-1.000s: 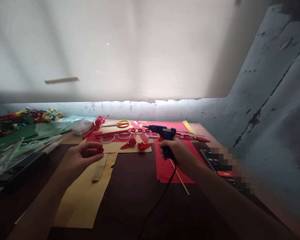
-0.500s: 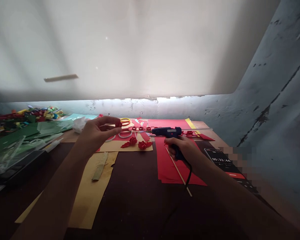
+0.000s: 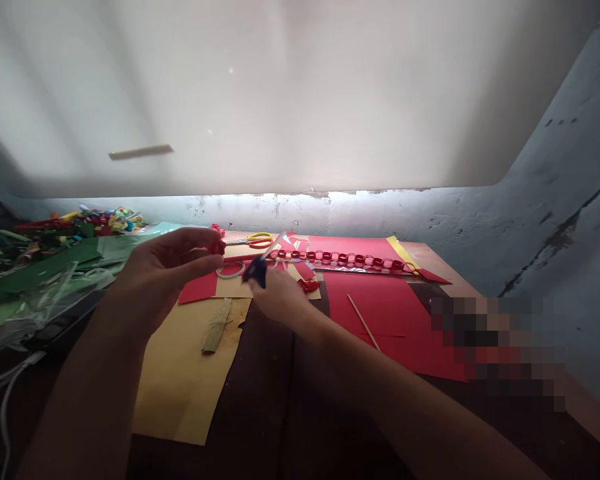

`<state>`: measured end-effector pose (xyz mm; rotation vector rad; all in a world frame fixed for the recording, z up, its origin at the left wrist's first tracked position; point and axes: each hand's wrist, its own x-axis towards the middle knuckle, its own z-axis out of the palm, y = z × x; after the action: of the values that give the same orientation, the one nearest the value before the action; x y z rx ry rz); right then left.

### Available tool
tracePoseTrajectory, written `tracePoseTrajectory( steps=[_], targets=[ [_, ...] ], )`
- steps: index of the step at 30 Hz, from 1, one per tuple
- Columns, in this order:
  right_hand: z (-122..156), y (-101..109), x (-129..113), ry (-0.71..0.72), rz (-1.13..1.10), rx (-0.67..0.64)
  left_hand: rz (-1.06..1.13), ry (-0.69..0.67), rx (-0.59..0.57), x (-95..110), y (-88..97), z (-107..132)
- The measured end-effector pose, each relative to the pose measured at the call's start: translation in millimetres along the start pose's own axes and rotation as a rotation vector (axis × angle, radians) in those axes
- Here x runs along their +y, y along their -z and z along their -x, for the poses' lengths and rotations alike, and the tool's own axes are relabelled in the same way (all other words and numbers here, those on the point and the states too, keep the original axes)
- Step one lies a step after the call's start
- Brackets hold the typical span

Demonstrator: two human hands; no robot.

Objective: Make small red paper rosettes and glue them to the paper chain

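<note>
My left hand [image 3: 173,267] is closed in a pinch on a small crumpled red paper piece [image 3: 218,247], partly hidden by the fingers. My right hand [image 3: 283,293] grips a dark blue glue gun [image 3: 255,272], turned toward the left hand but apart from it. A clear glue stick [image 3: 274,245] sticks out of the gun's back. Behind the hands lie yellow-handled scissors [image 3: 260,240] and a white ring [image 3: 231,270]. A red paper flower [image 3: 308,286] shows partly beyond my right hand.
A red paper chain [image 3: 343,258] runs along the back right. Red sheets [image 3: 380,313] with a thin wooden stick [image 3: 363,320] lie at right, tan paper [image 3: 190,380] at left. Green scraps and plastic [image 3: 85,257] pile up far left. A blurred patch [image 3: 490,347] covers the right edge.
My right hand has swung the glue gun left, toward my left hand, and turned it. The paper chain is now uncovered. The view has shifted slightly.
</note>
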<state>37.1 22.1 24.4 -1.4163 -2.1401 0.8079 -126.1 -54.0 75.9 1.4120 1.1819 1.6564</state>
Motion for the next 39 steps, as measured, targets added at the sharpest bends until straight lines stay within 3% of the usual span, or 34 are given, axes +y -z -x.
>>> tracePoseTrajectory(
  steps=[4, 9, 14, 21, 23, 30, 39],
  targets=[
    [0.9, 26.6, 13.5, 0.054, -0.038, 0.211, -0.024, 0.078, 0.024, -10.1, 3.7, -6.2],
    [29.9, 68.7, 36.6, 0.091, -0.362, 0.446, -0.04, 0.067, -0.035, -23.1, -5.2, -19.0],
    [58.7, 95.7, 68.4, -0.024, -0.632, 0.425, -0.118, 0.092, -0.173, -34.8, -31.7, -32.7],
    [75.7, 88.3, 108.0, -0.201, -0.869, 0.295, -0.114, 0.15, -0.317, -57.2, -70.5, -38.9],
    [78.5, 83.9, 110.9, -0.209, -0.947, 0.249, -0.079, 0.199, -0.299, -66.8, -75.9, -36.0],
    [88.6, 74.6, 99.9, -0.211, -1.028, 0.129, 0.152, 0.387, -0.34, -90.9, -75.3, -28.3],
    [94.9, 71.5, 95.3, -0.194, -0.939, 0.102, 0.285, 0.41, -0.33, -93.2, -73.0, -30.1]
  ],
)
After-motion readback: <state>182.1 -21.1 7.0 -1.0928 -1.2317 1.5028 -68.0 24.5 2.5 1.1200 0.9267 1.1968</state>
